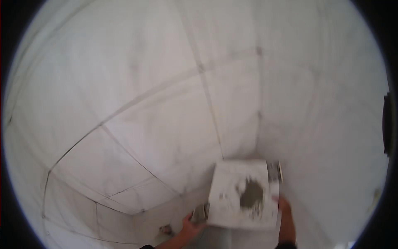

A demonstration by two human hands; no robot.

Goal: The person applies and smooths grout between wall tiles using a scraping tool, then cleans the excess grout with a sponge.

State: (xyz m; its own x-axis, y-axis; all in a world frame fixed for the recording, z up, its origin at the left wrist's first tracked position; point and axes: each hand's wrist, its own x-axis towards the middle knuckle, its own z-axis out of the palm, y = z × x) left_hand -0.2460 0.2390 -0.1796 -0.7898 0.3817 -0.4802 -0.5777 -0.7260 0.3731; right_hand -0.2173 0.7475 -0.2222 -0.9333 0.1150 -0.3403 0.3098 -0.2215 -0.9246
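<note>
A pale, flat board or tile [224, 186] with a rough patch of grey mortar [251, 194] on its face is at the lower right of centre. My right hand [286, 211] has its fingers at the board's right edge, gripping it. Near the lower left edge of the board, my left hand [191, 226] is closed around a small grey block-like piece [200, 212]; blur hides its exact shape. Behind the board's upper right corner a small dark object with a light edge [274, 171] shows.
Large pale tiled walls [157, 108] with dark joints meet in a corner behind the board. A small hole with something reddish [166, 229] is low on the left. A dark object [387, 124] stands at the right edge.
</note>
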